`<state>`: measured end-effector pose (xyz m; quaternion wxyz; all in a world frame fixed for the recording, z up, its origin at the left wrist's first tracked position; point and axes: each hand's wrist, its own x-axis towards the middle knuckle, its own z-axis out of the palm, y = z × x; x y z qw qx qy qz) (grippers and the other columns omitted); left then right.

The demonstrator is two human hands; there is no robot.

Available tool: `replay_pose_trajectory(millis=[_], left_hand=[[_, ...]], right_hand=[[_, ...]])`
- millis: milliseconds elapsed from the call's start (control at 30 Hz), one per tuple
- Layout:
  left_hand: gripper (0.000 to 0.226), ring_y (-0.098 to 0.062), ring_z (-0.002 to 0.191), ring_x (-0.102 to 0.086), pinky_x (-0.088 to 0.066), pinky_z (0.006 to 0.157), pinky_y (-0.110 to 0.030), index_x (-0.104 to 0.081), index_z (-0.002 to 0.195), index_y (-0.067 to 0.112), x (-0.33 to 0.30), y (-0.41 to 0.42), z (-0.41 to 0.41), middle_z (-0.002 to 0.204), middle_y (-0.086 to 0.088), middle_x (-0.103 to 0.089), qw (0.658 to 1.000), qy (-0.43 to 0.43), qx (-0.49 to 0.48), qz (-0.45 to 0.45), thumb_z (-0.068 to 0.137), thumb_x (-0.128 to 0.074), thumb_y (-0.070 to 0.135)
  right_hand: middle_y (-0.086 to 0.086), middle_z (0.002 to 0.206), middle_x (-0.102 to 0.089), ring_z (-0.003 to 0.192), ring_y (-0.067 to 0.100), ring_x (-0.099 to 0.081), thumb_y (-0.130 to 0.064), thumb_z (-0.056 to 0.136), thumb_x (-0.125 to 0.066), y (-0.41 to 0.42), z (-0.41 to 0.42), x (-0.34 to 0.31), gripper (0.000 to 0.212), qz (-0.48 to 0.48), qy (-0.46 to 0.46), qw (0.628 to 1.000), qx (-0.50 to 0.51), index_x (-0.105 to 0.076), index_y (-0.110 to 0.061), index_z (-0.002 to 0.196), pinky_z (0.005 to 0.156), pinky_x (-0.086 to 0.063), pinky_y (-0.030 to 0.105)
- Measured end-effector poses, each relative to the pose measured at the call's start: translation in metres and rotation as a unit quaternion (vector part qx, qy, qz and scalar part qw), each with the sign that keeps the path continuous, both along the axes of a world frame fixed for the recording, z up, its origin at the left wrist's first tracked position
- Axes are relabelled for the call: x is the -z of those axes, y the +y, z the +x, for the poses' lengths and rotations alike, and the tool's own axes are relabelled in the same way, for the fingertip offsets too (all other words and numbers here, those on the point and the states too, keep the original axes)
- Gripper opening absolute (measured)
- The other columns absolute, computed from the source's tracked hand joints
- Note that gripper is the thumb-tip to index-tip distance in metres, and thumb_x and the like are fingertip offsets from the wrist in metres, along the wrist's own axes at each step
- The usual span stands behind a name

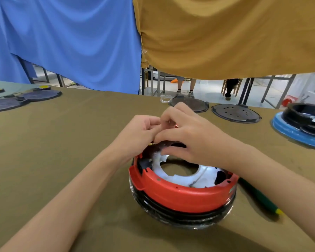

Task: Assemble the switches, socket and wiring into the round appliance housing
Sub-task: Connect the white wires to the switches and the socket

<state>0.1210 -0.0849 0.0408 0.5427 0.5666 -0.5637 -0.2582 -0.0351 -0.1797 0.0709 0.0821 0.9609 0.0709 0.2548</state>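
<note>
Closest to me, lower middle of the frame, sits the housing (182, 190), red ring on top of a black base, open side up on the olive table (65, 142). Inside I can see a white plate (182, 176) with a big centre hole, and a black part (145, 164) already seated against the left inner wall, probably a switch or the socket, can't say which. So I'd guess we're partway: one fitting in, wiring not done.

Both hands are working at the far rim. The left hand (141, 129) has its fingers curled, pinching something small; the right hand (191, 135) arches over the rim, fingertips bunched on the same spot. What they hold is mostly hidden, just a hint of red and brass poking out, likely a wire (176, 126) end. I can't tell if it's connected yet.

A green tool (260, 196) lies just right of the housing.

Further back: dark round discs (235, 112) upper right, more discs upper left, and a blue tray (287, 132) at the right edge with another black housing on it.
</note>
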Motion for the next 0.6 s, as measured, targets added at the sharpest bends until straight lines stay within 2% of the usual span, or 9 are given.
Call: replay_pose_trajectory(millis=[67,100,200,300,367,433,467,533,600], left_hand=[[0.035,0.0,0.048,-0.048,-0.035,0.045,-0.012,-0.072,0.076,0.014,0.0,0.0,-0.002,0.06,0.007,-0.063,1.0,-0.019,-0.023,0.005,0.099,-0.054,0.033],[0.04,-0.001,0.047,-0.043,-0.032,0.045,-0.014,-0.07,0.074,0.011,0.001,0.0,-0.003,0.058,0.004,-0.059,0.999,-0.028,-0.028,0.009,0.1,-0.052,0.035],[0.036,0.0,0.052,-0.047,-0.037,0.051,-0.013,-0.07,0.075,0.012,0.001,-0.001,-0.002,0.06,0.01,-0.061,0.997,-0.061,-0.044,-0.001,0.104,-0.05,0.023],[0.014,-0.004,0.075,-0.061,-0.05,0.075,-0.026,-0.07,0.098,0.017,0.002,-0.006,0.009,0.085,0.01,-0.07,0.971,-0.141,-0.193,-0.028,0.099,-0.057,0.023],[0.025,-0.011,0.093,-0.06,-0.05,0.087,-0.031,-0.063,0.116,0.018,0.006,-0.008,0.014,0.107,0.003,-0.064,0.952,-0.158,-0.255,0.056,0.095,-0.063,0.029],[0.029,-0.013,0.095,-0.061,-0.051,0.08,-0.027,-0.061,0.121,0.016,0.013,-0.01,0.014,0.113,0.0,-0.064,0.956,-0.117,-0.219,0.156,0.094,-0.064,0.027],[0.024,-0.012,0.091,-0.062,-0.051,0.077,-0.025,-0.063,0.119,0.015,0.015,-0.01,0.013,0.111,-0.002,-0.068,0.96,-0.106,-0.194,0.17,0.095,-0.062,0.019],[0.026,-0.011,0.085,-0.065,-0.052,0.076,-0.023,-0.068,0.117,0.011,0.014,-0.011,0.012,0.108,-0.006,-0.073,0.975,-0.074,-0.14,0.153,0.094,-0.058,0.003],[0.029,-0.01,0.083,-0.066,-0.053,0.07,-0.018,-0.07,0.116,0.01,0.014,-0.01,0.011,0.107,-0.009,-0.075,0.987,-0.016,-0.072,0.142,0.092,-0.058,-0.002]], right_hand=[[0.012,0.09,-0.058,0.083,0.03,-0.051,-0.02,0.087,-0.074,-0.001,0.003,0.004,0.01,-0.023,-0.014,1.0,-0.008,-0.077,-0.011,0.089,0.073,-0.046,0.038],[0.012,0.087,-0.059,0.081,0.03,-0.053,-0.019,0.09,-0.069,0.0,0.004,0.006,0.012,-0.033,-0.023,0.999,-0.008,-0.076,-0.01,0.087,0.071,-0.048,0.04],[0.011,0.086,-0.063,0.079,0.033,-0.054,-0.018,0.095,-0.06,0.001,0.002,0.014,0.021,-0.033,-0.017,0.999,-0.019,-0.075,-0.008,0.084,0.069,-0.05,0.045],[0.002,0.089,-0.07,0.091,0.029,-0.054,-0.017,0.096,-0.063,-0.001,-0.004,0.015,0.015,0.026,0.033,0.999,-0.002,-0.076,-0.01,0.093,0.078,-0.049,0.048],[-0.004,0.087,-0.071,0.09,0.021,-0.048,-0.019,0.095,-0.064,-0.002,-0.007,0.014,0.014,0.08,0.07,0.994,0.019,-0.077,-0.015,0.1,0.08,-0.045,0.047],[-0.009,0.084,-0.071,0.088,0.014,-0.04,-0.027,0.097,-0.062,0.0,-0.008,0.015,0.018,0.084,0.102,0.991,0.034,-0.077,-0.022,0.105,0.08,-0.04,0.042],[-0.012,0.084,-0.07,0.088,0.013,-0.038,-0.031,0.097,-0.06,0.0,-0.007,0.015,0.019,0.077,0.117,0.99,0.037,-0.077,-0.026,0.105,0.081,-0.038,0.04],[-0.016,0.085,-0.068,0.092,0.011,-0.035,-0.037,0.098,-0.057,0.001,-0.008,0.012,0.021,0.085,0.14,0.986,0.041,-0.076,-0.03,0.106,0.086,-0.035,0.037],[-0.016,0.086,-0.062,0.093,0.005,-0.03,-0.038,0.098,-0.057,0.001,-0.007,0.006,0.02,0.103,0.156,0.981,0.044,-0.073,-0.034,0.108,0.092,-0.031,0.035]])
